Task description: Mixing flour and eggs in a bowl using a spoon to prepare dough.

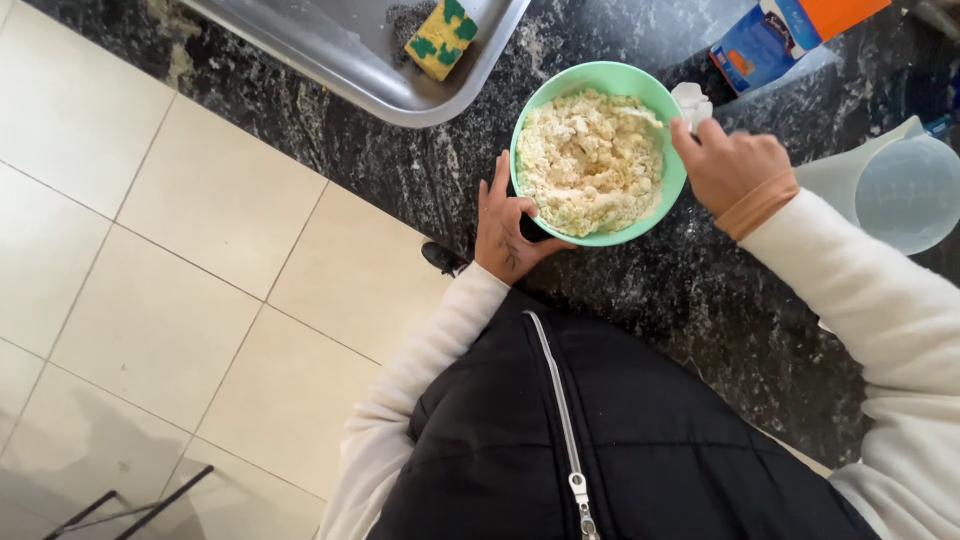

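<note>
A mint-green bowl [660,100] stands on the dark speckled stone counter [700,300], filled with crumbly pale dough [592,160]. My left hand [505,225] presses against the bowl's left side, fingers spread along its outer wall. My right hand [728,165] rests at the bowl's right rim, its fingers curled around a small white object [692,100] that is mostly hidden.
A steel sink [340,50] with a yellow and green sponge [441,37] lies at the top left. A blue and orange carton [780,35] lies at the top right. A clear plastic jug [900,185] stands at the right. Beige floor tiles [180,250] spread to the left.
</note>
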